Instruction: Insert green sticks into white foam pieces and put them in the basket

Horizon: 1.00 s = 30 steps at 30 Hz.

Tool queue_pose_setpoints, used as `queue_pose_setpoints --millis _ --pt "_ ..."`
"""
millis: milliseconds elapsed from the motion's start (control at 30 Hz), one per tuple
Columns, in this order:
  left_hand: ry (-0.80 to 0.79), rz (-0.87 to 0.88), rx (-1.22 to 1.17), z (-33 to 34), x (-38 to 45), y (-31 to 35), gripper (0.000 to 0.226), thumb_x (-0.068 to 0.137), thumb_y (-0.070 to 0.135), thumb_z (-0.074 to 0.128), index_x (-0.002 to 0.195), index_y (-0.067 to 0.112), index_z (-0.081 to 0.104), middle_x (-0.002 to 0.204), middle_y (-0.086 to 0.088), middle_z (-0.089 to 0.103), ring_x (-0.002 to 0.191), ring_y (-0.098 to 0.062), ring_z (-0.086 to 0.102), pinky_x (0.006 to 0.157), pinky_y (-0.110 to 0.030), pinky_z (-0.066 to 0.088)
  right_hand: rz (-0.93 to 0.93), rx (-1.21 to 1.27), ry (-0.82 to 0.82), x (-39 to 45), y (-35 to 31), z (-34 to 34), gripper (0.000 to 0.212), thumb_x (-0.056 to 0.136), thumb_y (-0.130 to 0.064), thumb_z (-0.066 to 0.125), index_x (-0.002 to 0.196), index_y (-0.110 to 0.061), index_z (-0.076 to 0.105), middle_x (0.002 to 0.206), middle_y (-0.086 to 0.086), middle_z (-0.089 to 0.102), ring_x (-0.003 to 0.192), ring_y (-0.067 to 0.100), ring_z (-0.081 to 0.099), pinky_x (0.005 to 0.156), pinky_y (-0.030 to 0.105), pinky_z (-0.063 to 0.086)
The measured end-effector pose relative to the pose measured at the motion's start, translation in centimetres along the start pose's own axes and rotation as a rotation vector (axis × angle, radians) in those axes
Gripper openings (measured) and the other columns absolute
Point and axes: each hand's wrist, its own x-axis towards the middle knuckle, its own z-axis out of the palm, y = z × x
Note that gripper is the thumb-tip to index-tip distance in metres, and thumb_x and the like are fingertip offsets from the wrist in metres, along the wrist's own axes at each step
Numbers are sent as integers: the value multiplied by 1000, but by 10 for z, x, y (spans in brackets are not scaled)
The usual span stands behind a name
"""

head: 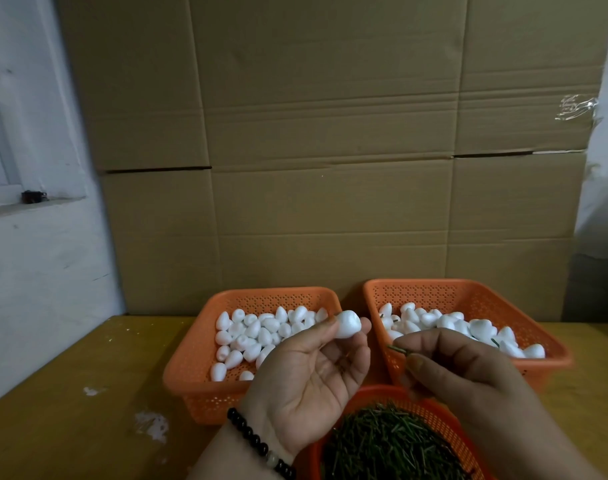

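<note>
My left hand (313,382) pinches a white foam piece (347,323) between thumb and fingertips, palm up, above the gap between two orange baskets. My right hand (469,375) pinches a short green stick (398,349) that points left toward the foam, a small gap apart from it. The left basket (191,372) holds several plain foam pieces. The right basket (469,296) holds foam pieces, some with green sticks showing. A round orange basket (444,420) near me is full of green sticks (389,441).
The yellow table (70,393) has white foam crumbs at the left. A tall cardboard wall (330,168) stands right behind the baskets. A white wall with a window ledge is at the left.
</note>
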Motion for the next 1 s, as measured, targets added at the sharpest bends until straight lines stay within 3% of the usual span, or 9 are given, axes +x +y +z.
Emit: queue_pose_setpoints --millis 167,300,400,467,533,633,700,800,1000 --pt "-63 -33 26 2 -2 -4 18 74 -1 62 84 -10 73 98 -26 68 77 -31 71 64 -38 60 -59 -167 58 -2 1 0 32 81 0 69 83 -32 75 67 7 67 60 14 61 62 31 51" --pt "-55 -25 87 1 -1 -10 16 76 0 60 75 -5 75 95 -26 69 78 -29 72 65 -36 61 -92 -160 38 -3 -2 1 33 79 3 70 82 -28 76 70 11 69 61 16 61 60 29 51" --pt "-40 -45 117 -1 2 -17 23 77 0 59 94 -9 72 110 -30 66 94 -32 70 68 -35 60 -147 -111 28 -3 -3 4 29 76 1 70 83 -26 77 75 9 73 66 12 68 60 18 52" --pt "-32 -63 111 -3 4 -21 30 79 1 58 105 -11 65 121 -30 61 104 -34 65 71 -35 60 -169 -98 36 -3 -2 4 20 72 -12 70 84 -26 77 81 7 75 74 15 71 66 20 55" --pt "-63 -72 75 -4 4 -23 25 79 3 59 98 -9 71 111 -27 65 85 -29 68 64 -33 60 -188 -106 52 -3 -1 4 19 68 -21 68 84 -28 76 84 5 75 77 17 70 68 24 56" --pt "-82 -68 2 -8 6 -22 38 80 7 60 115 -5 61 95 -21 66 65 -23 65 53 -29 56 -223 -6 82 -3 -3 4 14 71 -18 64 81 -22 73 81 10 73 73 21 71 62 22 57" --pt "-107 -78 -37 -10 6 -20 35 81 6 60 114 -4 60 97 -24 66 63 -23 65 51 -29 56 -246 49 114 -4 -6 5 13 73 -15 62 79 -20 71 77 16 71 68 27 69 59 27 58" --pt "-174 -81 -69 -8 3 -18 17 80 -1 66 96 -5 71 102 -27 65 66 -26 65 53 -31 57 -261 42 159 -5 -8 6 16 71 -17 61 78 -21 75 71 15 68 60 20 67 54 25 57" --pt "-251 -44 -75 -7 -1 -15 44 63 -16 75 106 -8 67 108 -28 60 73 -29 64 56 -33 57 -305 -116 208 -7 -11 6 22 81 -6 61 89 -23 75 68 1 69 55 3 61 55 7 47"
